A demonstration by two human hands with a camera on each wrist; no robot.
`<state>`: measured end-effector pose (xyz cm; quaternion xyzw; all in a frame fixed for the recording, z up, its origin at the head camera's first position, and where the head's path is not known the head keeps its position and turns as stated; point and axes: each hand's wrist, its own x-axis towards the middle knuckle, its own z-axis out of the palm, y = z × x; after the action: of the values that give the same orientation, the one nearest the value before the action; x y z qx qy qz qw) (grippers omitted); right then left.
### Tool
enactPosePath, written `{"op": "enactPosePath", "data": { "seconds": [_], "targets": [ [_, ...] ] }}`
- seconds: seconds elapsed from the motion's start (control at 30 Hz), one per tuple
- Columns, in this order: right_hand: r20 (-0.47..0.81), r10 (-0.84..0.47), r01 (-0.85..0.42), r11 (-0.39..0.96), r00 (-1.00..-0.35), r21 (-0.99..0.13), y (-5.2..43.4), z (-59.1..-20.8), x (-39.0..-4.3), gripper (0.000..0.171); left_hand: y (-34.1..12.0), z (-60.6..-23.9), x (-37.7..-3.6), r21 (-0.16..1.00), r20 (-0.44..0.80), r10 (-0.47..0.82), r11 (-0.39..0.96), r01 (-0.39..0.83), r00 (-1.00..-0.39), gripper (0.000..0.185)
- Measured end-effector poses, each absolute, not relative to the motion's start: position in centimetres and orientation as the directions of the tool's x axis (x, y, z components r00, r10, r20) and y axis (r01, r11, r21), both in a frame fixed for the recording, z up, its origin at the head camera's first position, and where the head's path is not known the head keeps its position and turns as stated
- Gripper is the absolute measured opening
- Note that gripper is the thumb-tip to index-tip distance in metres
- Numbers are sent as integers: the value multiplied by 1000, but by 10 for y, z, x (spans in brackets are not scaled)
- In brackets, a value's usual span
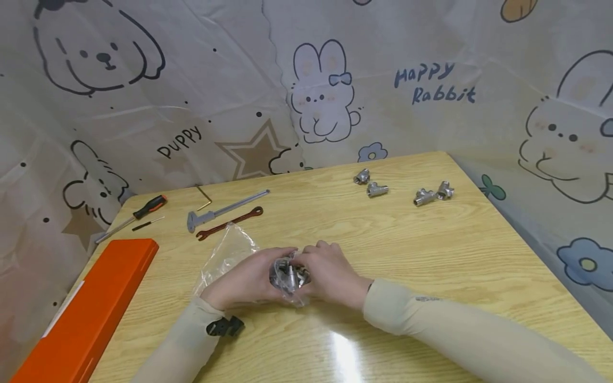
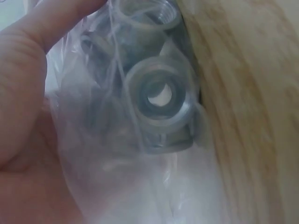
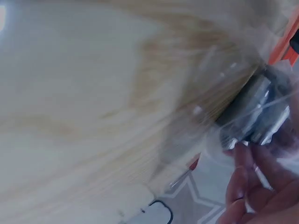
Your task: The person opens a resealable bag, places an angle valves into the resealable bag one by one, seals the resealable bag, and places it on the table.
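A clear plastic bag (image 1: 230, 251) holds several metal pipe fittings (image 1: 293, 277), their threaded round openings showing through the film in the left wrist view. My left hand (image 1: 249, 276) grips the bag from the left, with its loose end trailing out behind the wrist. On the other side my right hand (image 1: 330, 274) curls its fingers over the bunched bag, right at the fittings. The right wrist view shows fingertips (image 3: 240, 156) against the plastic-covered metal (image 3: 252, 112). Part of the bag is hidden behind both hands.
Toward the back right lie more tee fittings (image 1: 378, 189) in two pairs. At left are an orange case (image 1: 96, 303), a screwdriver (image 1: 136, 215), a small thin driver (image 1: 148, 223), a hex key (image 1: 204, 198), a caliper (image 1: 225, 209) and a red-brown wrench (image 1: 230, 223). A printed curtain (image 1: 215, 96) hangs behind.
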<state>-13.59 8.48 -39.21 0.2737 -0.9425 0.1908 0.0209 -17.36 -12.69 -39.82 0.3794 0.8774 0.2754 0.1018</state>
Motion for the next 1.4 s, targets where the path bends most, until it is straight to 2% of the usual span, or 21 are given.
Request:
{"op": "enactPosePath", "data": {
  "seconds": [0.13, 0.3, 0.4, 0.53, 0.7, 0.83, 1.1, 1.23, 1.4],
  "targets": [
    [127, -519, -525, 763, -845, -376, 97, -384, -139, 70, -128, -398, -174, 553, 19, 717, 573, 605, -696, 106],
    [147, -456, -473, 776, -878, -418, 133, -365, -150, 58, -129, -397, -175, 538, 2, 706, 597, 596, -708, 109],
    [136, -359, -380, 803, -923, -460, 167, -357, -165, 52, -129, -397, -176, 540, -11, 697, 608, 582, -717, 108],
    [58, -190, -192, 830, -980, -524, 215, -351, -190, 53, -128, -398, -177, 543, -16, 683, 619, 567, -730, 104],
    [-32, -38, -14, 832, -999, -555, 253, -354, -221, 62, -122, -402, -180, 578, -16, 680, 605, 548, -733, 102],
    [-75, 29, 65, 840, -997, -539, 255, -366, -248, 57, -116, -406, -182, 608, -15, 681, 587, 534, -732, 104],
    [-125, 173, 210, 893, -977, -398, 239, -387, -286, 59, -102, -410, -186, 624, -21, 687, 577, 527, -726, 106],
    [-109, 196, 222, 904, -975, -365, 238, -391, -291, 52, -98, -409, -188, 625, -29, 692, 576, 527, -722, 105],
    [-79, 143, 163, 884, -987, -439, 239, -390, -287, 35, -97, -407, -191, 612, -24, 701, 574, 544, -713, 104]
  ]
}}
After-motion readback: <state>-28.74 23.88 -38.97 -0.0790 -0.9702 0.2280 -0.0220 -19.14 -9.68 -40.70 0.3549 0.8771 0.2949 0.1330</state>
